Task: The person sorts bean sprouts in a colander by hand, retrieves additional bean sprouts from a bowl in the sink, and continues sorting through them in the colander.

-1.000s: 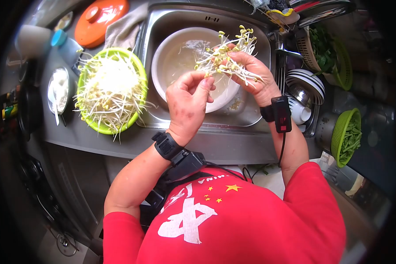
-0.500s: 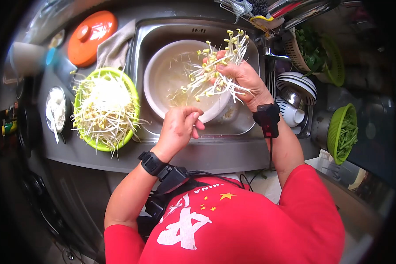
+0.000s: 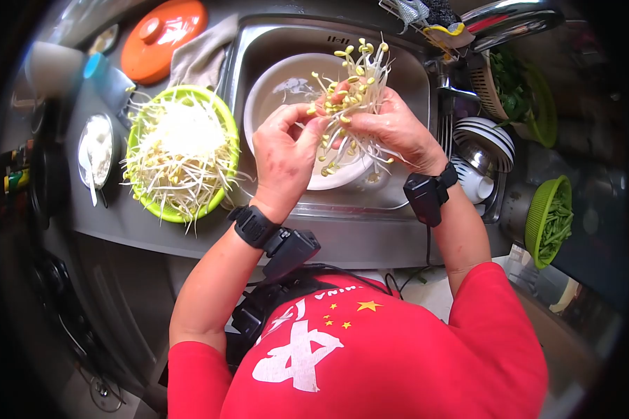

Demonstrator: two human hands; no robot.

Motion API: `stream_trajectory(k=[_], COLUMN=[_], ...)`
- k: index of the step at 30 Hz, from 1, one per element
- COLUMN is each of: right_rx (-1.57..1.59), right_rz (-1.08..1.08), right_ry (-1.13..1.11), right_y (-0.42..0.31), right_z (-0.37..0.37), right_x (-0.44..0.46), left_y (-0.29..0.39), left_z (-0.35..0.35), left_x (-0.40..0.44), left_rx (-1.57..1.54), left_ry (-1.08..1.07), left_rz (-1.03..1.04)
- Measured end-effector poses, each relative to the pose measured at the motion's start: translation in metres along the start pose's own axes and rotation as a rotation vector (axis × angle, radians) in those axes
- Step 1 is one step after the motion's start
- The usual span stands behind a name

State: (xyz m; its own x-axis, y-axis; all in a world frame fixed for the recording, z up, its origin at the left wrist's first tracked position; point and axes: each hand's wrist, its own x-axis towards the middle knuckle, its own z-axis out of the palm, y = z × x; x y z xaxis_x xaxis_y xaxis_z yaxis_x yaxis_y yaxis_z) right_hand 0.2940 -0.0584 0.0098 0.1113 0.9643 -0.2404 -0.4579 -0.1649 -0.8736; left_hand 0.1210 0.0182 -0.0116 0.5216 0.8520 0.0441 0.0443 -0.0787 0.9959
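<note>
My right hand (image 3: 402,136) is closed around a bunch of bean sprouts (image 3: 362,77), with yellow heads up and white stems hanging below. At the bunch's left side, my left hand (image 3: 285,150) has thumb and fingertips pinched together on the sprouts; exactly how many are between them is hidden. Both hands are over a pale round basin (image 3: 252,105) holding cloudy water, which stands in a steel sink (image 3: 349,210). To the left, a lime-green basket (image 3: 233,133) is heaped with more sprouts (image 3: 189,167).
Left of the sink are an orange lid (image 3: 171,49), a grey cloth (image 3: 199,63) and a bowl of white stuff with a spoon (image 3: 96,150). Stacked bowls (image 3: 486,136), a basket of green beans (image 3: 553,223) and leafy greens (image 3: 510,84) stand right. A faucet (image 3: 517,21) is behind.
My left hand has risen from the basin's front edge to the bunch and pinched at it. My right hand still grips the sprouts. The whole view has shifted slightly.
</note>
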Motion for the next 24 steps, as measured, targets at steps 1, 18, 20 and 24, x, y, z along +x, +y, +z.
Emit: stream_trajectory(k=[1, 18, 20, 24], right_rx=[-0.023, -0.134, -0.176, -0.389], right_rz=[0.004, 0.037, 0.035, 0.134], right_ry=[-0.007, -0.046, -0.012, 0.000], right_y=[0.000, 0.002, 0.008, 0.036], right_z=[0.001, 0.000, -0.006, -0.035], right_x=[0.000, 0.001, 0.005, 0.033], left_y=[-0.002, -0.006, -0.011, -0.040], left_z=[0.001, 0.006, 0.002, -0.004], left_x=[0.000, -0.002, -0.003, -0.005], left_rx=[-0.009, -0.022, -0.018, 0.077], left_ry=[-0.007, -0.027, -0.043, 0.020], left_rz=[-0.006, -0.209, -0.260, -0.230])
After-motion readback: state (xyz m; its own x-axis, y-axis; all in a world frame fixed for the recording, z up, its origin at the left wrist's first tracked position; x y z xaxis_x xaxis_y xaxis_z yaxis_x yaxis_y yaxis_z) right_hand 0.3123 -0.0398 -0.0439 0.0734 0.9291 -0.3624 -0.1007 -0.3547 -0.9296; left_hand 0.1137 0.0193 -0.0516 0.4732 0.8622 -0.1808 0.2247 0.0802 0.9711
